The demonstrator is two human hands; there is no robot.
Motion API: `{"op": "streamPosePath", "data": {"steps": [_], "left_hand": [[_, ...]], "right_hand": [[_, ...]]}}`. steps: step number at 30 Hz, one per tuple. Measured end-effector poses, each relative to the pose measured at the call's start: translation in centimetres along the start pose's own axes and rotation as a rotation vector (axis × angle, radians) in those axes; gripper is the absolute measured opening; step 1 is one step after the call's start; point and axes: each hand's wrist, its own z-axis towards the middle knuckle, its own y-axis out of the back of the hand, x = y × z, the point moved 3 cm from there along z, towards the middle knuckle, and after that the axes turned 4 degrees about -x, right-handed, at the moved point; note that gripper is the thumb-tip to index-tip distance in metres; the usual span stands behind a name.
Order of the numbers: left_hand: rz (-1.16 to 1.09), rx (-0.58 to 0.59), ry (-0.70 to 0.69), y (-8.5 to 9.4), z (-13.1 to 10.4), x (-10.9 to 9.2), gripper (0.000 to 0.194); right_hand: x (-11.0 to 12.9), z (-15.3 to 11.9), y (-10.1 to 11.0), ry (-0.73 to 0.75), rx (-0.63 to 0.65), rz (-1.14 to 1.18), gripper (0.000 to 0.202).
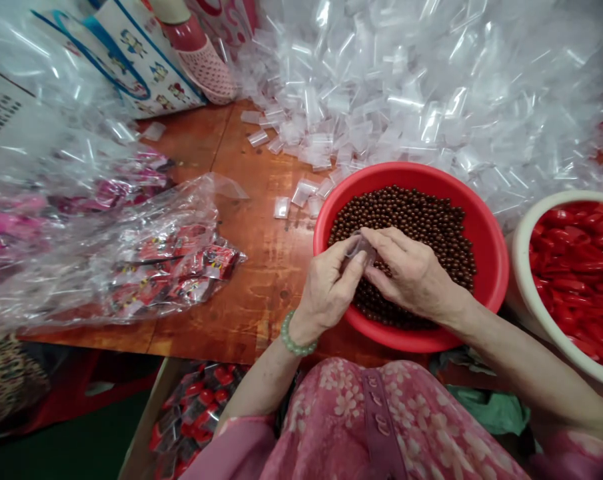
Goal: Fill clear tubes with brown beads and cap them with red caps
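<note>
Apparently you were mid-piece: one small clear sleeve sat between your hands, over the left part of the red basin, right of centre in the frame. Your left hand pinched it, thumb laid against it; your right hand was curled narrow at its right edge, though I could not tell whether those fingertips gripped or only touched. Any contents were hard to make out; no red piece showed on it, so I judged it unfinished. Below, brown beads covered most of the basin floor, ample stock by my reckoning. Red pieces heaped the white bucket at the right edge, neither hand on them. Left to do, judging by the heap: a great many loose clear sleeves across the upper middle and upper right. Done, or so it looked: dark-filled packets with red parts in the box at lower left of centre; too overlapped to count. At middle left lay a clear bag of red packets on the table, its part in your work unclear to me
</note>
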Motion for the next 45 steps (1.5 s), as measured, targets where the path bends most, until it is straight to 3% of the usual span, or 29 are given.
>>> {"op": "streamPosePath", "data": {"steps": [3, 6, 12, 15, 18, 26, 28, 32, 35, 40, 45], "left_hand": [[0.097, 0.085, -0.062, -0.9, 0.6, 0.0, 0.038], [0.196, 0.033, -0.161, -1.0, 0.8, 0.4, 0.040], [0.082, -0.100, -0.164, -0.9, 0.8, 1.9, 0.039], [0.000, -0.130, -0.131, -0.9, 0.7, 1.9, 0.037], [-0.050, -0.167, -0.098, -0.8, 0.5, 1.9, 0.036], [-0.084, -0.261, -0.140, -0.4, 0.1, 2.5, 0.038], [-0.091, -0.264, -0.159, -0.4, 0.1, 2.7, 0.040], [-0.103, -0.261, -0.181, -0.5, 0.1, 3.2, 0.044], [-0.137, -0.262, -0.154, -0.4, 0.2, 3.4, 0.045], [-0.269, -0.065, -0.013, -0.3, 1.0, 3.2, 0.051], [-0.449, 0.229, 0.140, -0.8, 1.9, 2.5, 0.062]], "right_hand": [[-2.3, -0.3, 0.1, -0.092, 0.072, 0.115, 0.036], [-5.1, -0.1, 0.0, -0.164, 0.225, 0.157, 0.028], [-9.3, 0.2, -0.4, -0.222, 0.694, -0.399, 0.023], [-9.8, 0.7, -0.9, -0.190, 0.798, -0.584, 0.029], [-9.5, 1.8, -2.2, -0.175, 0.808, -0.595, 0.036], [-9.1, 3.3, -5.9, -0.163, 0.820, -0.306, 0.029], [-9.8, 2.8, -6.2, -0.192, 0.761, -0.124, 0.031], [-10.5, 2.2, -5.7, -0.361, 0.498, 0.519, 0.041], [-9.7, 2.3, -4.5, -0.456, 0.464, 0.809, 0.043], [-7.3, 2.6, -1.3, -0.586, 0.452, 1.053, 0.047], [-5.9, 1.9, 0.1, -0.545, 0.412, 1.126, 0.045]]}}
